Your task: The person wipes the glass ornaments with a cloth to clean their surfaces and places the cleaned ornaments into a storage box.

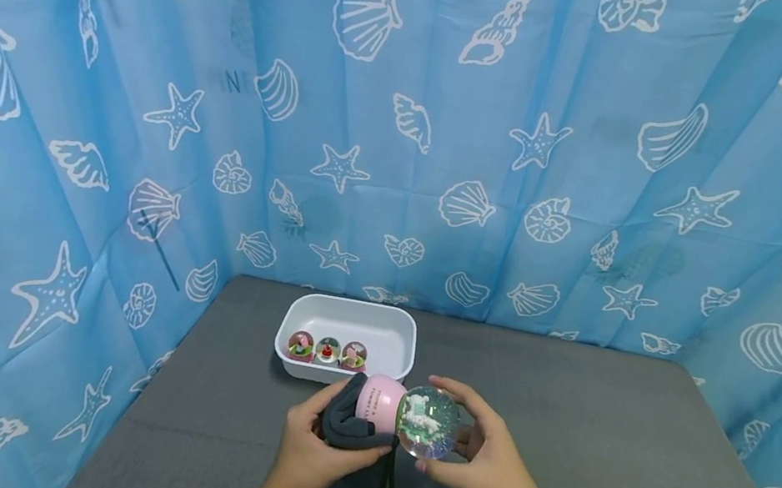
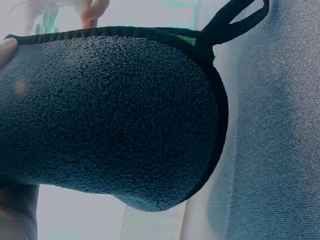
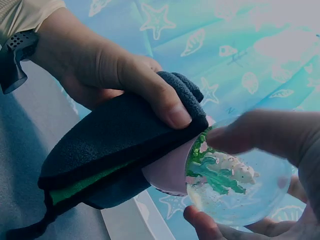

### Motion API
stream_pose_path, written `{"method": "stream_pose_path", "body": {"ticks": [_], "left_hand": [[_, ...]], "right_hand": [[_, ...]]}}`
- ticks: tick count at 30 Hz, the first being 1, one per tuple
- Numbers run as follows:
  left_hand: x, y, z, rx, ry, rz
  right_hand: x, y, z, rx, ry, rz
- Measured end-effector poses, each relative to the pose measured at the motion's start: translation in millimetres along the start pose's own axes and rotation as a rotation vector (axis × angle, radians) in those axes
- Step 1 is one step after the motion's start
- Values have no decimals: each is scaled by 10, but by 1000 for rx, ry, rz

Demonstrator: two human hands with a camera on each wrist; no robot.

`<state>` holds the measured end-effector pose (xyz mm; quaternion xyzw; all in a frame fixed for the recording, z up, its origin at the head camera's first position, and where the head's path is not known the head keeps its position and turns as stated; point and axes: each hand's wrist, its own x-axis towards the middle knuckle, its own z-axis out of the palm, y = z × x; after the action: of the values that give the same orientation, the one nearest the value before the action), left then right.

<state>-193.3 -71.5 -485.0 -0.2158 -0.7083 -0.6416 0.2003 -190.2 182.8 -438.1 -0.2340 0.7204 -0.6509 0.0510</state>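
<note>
A snow globe (image 1: 428, 423) with a pink base (image 1: 379, 403) lies sideways between my two hands, its glass ball to the right. My left hand (image 1: 314, 443) grips a dark grey cloth (image 1: 351, 424) folded round the base, thumb on top in the right wrist view. A black-edged loop (image 2: 240, 22) hangs off the cloth, and a strip of green lining (image 3: 95, 184) shows at its fold. With spread, bent fingers my right hand (image 1: 481, 451) holds the glass ball. White and green figures (image 3: 225, 172) sit inside the ball.
Behind the hands a white tray (image 1: 391, 317) stands on the grey table (image 1: 564, 405). Three small globes (image 1: 328, 350) sit along its front left. A blue shell-patterned curtain (image 1: 418, 113) closes off the back and sides.
</note>
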Motion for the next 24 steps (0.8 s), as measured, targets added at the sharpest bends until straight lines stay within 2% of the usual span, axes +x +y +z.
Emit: {"method": "stream_pose_path", "body": {"ticks": [5, 9, 15, 21, 24], "left_hand": [[-4, 10, 1, -10, -1, -55], [-6, 17, -1, -19, -7, -73], [-18, 2, -9, -37, 0, -48], [-16, -20, -7, -40, -5, 0], [-1, -19, -1, -44, -10, 32]], "right_hand": [[3, 1, -5, 0, 10, 38], [2, -2, -22, 18, 41, 88], [9, 1, -23, -30, 93, 137], [36, 30, -4, 95, 109, 159], [38, 31, 8, 93, 140, 169]]}}
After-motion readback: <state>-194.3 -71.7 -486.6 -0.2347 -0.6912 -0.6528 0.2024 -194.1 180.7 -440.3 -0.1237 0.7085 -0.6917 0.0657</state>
